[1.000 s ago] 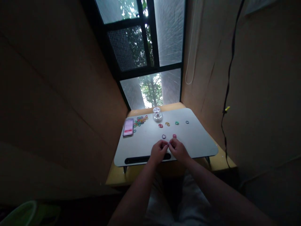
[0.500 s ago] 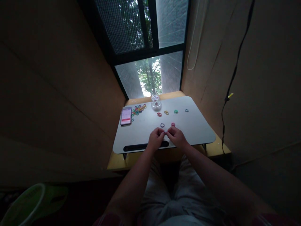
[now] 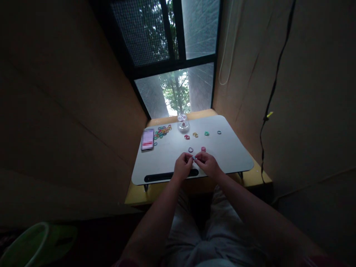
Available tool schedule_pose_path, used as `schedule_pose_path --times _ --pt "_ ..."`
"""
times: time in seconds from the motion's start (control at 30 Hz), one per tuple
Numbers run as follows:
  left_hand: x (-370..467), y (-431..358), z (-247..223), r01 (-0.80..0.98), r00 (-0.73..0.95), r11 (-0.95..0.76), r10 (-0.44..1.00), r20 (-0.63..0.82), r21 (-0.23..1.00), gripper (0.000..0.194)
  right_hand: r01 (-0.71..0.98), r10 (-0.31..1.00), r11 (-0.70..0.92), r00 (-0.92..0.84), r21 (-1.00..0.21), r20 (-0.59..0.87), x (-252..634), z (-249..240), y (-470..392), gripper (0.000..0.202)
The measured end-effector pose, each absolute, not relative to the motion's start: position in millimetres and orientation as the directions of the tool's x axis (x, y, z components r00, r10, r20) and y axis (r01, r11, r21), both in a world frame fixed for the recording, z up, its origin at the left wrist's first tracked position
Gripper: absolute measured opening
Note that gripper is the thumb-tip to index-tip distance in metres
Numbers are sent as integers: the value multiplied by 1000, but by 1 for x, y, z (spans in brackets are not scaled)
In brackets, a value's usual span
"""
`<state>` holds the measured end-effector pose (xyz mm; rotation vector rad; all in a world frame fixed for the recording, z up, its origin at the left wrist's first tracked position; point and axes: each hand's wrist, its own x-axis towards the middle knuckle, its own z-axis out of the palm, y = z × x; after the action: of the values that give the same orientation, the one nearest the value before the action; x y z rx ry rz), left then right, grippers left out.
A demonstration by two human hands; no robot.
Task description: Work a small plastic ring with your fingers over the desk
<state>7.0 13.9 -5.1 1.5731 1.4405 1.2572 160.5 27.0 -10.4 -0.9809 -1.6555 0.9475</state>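
Close to the front edge of the white table, my left hand (image 3: 183,165) and my right hand (image 3: 207,164) meet with fingertips pinched together. Between them is a small pale hair tie (image 3: 194,158), mostly covered by the fingers. Just beyond the fingertips lie a purple hair tie (image 3: 190,150) and a pink one (image 3: 203,149). Farther back, a row holds red hair ties (image 3: 187,137), yellow ones (image 3: 195,135), green ones (image 3: 206,133) and a dark blue one (image 3: 219,132). A mixed pile of hair ties (image 3: 162,131) is at the back left.
A clear jar (image 3: 183,124) stands at the table's back edge by the window. On the left lies a phone (image 3: 147,139) with a blurred screen. A black slot (image 3: 158,177) runs along the front of the folding table (image 3: 233,155). A dark cord (image 3: 271,100) hangs on the right.
The fingers have shifted slightly, and more of the pale hair tie shows between them. The whole view has tilted a little; the things on the table keep their places.
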Motion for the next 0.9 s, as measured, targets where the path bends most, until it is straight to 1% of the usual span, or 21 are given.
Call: schedule_pose_path --times 0.2,0.33,0.47,0.53,0.63,0.7,0.8,0.9 --pt "7 12 -3 411 -56 -189 971 232 892 11 207 917 381 -206 -901 340 160 -8 27 17" --pt "6 12 -2 397 -53 -180 975 218 900 10 223 911 391 -229 -893 342 159 -10 28 20" --pt "5 12 -4 357 -25 -176 980 198 917 17 265 908 402 -237 -876 345 159 -13 29 20" --pt "5 12 -4 359 -11 -183 980 201 915 20 271 908 404 -239 -874 345 159 -13 29 19" --pt "5 12 -3 380 -7 -195 977 214 904 17 277 907 406 -238 -871 347 159 -14 30 19" --pt "5 12 -2 382 -9 -197 976 217 903 16 269 915 389 -221 -881 336 158 -14 31 19" --pt "5 12 -2 369 -8 -196 977 214 909 14 204 940 319 -190 -926 282 158 -15 33 19" --pt "5 13 -2 357 -5 -190 979 205 915 13 155 949 276 -202 -949 243 158 -16 36 19"
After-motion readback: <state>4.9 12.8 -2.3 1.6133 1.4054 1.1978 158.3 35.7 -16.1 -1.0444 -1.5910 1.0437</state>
